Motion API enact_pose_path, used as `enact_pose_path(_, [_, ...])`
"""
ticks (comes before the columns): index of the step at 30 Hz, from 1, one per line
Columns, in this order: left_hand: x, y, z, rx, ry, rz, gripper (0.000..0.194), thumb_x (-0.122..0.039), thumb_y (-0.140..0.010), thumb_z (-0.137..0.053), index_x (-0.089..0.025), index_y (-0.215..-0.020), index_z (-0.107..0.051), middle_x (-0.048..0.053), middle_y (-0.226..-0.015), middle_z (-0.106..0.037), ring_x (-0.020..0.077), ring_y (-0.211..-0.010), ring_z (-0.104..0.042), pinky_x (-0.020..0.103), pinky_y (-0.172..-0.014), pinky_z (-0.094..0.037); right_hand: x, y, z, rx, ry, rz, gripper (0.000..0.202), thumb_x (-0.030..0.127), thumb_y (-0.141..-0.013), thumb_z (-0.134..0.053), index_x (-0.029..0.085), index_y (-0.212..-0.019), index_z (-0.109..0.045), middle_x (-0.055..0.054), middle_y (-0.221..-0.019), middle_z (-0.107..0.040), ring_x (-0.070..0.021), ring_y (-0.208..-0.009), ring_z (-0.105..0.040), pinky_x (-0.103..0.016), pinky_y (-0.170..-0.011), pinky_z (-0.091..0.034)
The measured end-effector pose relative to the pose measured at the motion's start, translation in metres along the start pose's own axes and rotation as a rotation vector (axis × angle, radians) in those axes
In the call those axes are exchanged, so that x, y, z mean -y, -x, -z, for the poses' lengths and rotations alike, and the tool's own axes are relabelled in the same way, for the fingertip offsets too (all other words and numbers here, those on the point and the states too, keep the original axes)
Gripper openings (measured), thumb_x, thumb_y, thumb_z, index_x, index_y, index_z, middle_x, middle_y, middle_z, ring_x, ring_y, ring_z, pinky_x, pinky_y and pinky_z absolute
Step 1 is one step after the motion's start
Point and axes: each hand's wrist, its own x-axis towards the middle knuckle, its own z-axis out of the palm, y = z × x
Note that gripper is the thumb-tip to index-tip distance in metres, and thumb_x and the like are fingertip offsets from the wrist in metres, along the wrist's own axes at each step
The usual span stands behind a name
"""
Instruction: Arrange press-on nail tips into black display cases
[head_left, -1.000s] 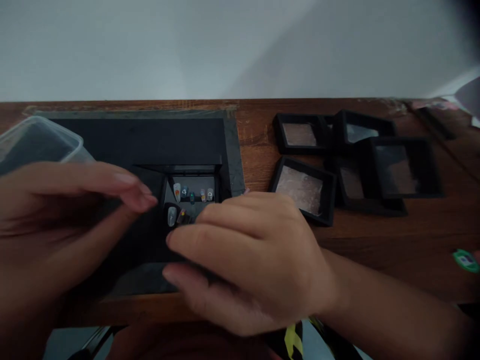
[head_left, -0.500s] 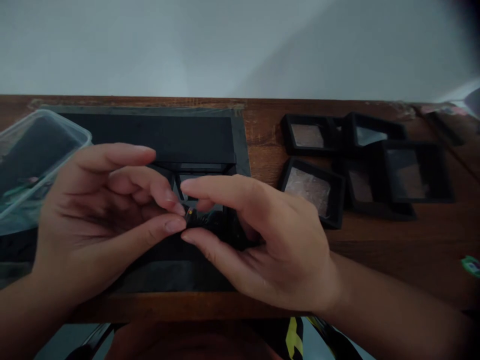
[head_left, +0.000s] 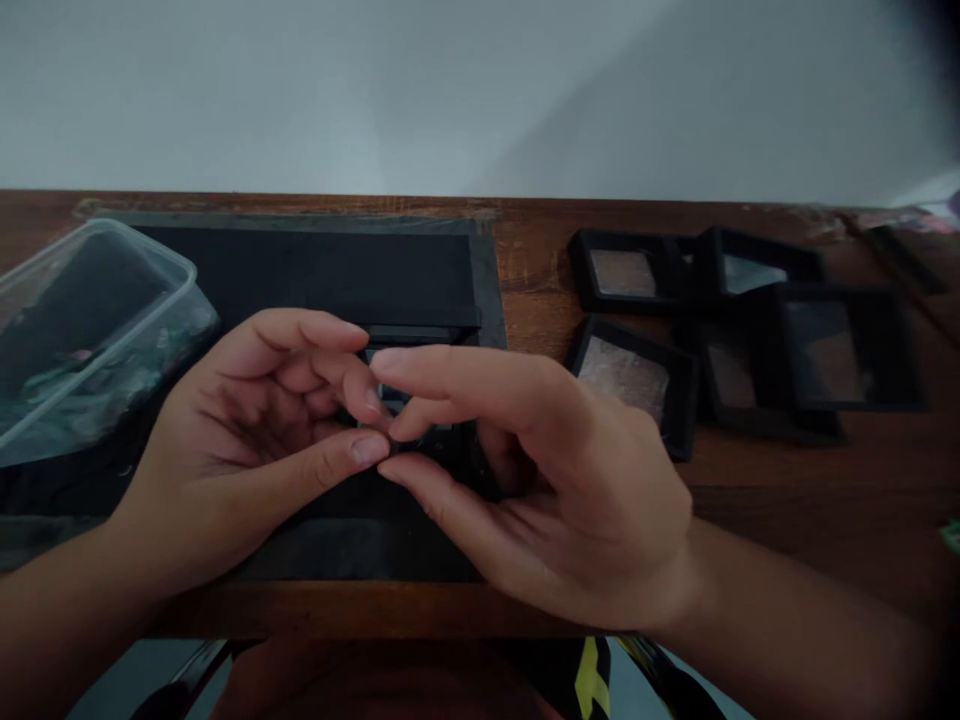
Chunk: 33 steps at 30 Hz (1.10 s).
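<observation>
Over the black work surface [head_left: 315, 275], my left hand [head_left: 277, 440] pinches a small dark piece [head_left: 397, 449] between thumb and fingertip. The fingers cover most of this piece, so its kind cannot be made out. From the other side, my right hand [head_left: 555, 470] closes its thumb and fingertips around the same spot, its index finger stretched out above. Partly hidden behind both hands lies a black frame with a clear window [head_left: 420, 333].
At the left stands a clear plastic tub [head_left: 161, 330] holding many small greenish packets. Several black window frames [head_left: 817, 350] lie loosely piled on the wooden table [head_left: 787, 510] at the right. A pale wall [head_left: 300, 100] rises behind the table.
My right middle finger has come down to the small dark piece, which is now more covered. My left hand has shifted slightly right; the view has moved a little too.
</observation>
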Motion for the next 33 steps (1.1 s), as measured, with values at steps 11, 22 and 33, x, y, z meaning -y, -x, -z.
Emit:
enact_pose_path(11, [-0.001,0.004,0.004,0.155,0.085,0.048,0.024,-0.005,-0.092,-0.078,-0.023,-0.107,-0.075,-0.005,-0.091,-0.073,0.0064,-0.085,-0.074,0.013,-0.079,-0.065,-0.001,-0.011,-0.002,0.112,-0.702,-0.266,0.029,0.016,-0.089,-0.078,0.022,-0.115,-0.067,0.004,-0.090,-0.075,-0.0061,-0.056,-0.061,-0.018,-0.042,-0.046])
enact_pose_path(22, [-0.006,0.003,0.004,0.194,0.199,0.168,0.019,-0.006,-0.093,-0.078,-0.024,-0.100,-0.075,-0.005,-0.080,-0.057,0.0035,-0.078,-0.066,0.008,-0.076,-0.060,-0.002,-0.003,-0.007,-0.008,-0.444,0.039,0.039,0.007,-0.094,-0.075,0.028,-0.126,-0.069,0.004,-0.104,-0.082,-0.0104,-0.091,-0.080,-0.015,-0.070,-0.064])
enact_pose_path(33, [-0.006,0.003,0.008,0.214,0.291,0.240,0.028,-0.014,-0.095,-0.078,-0.029,-0.117,-0.068,-0.006,-0.086,-0.046,0.0034,-0.079,-0.061,0.009,-0.074,-0.059,0.000,-0.002,0.006,0.075,0.038,0.202,0.024,0.024,-0.101,-0.074,0.023,-0.125,-0.073,0.009,-0.108,-0.086,-0.0035,-0.087,-0.080,-0.007,-0.093,-0.059])
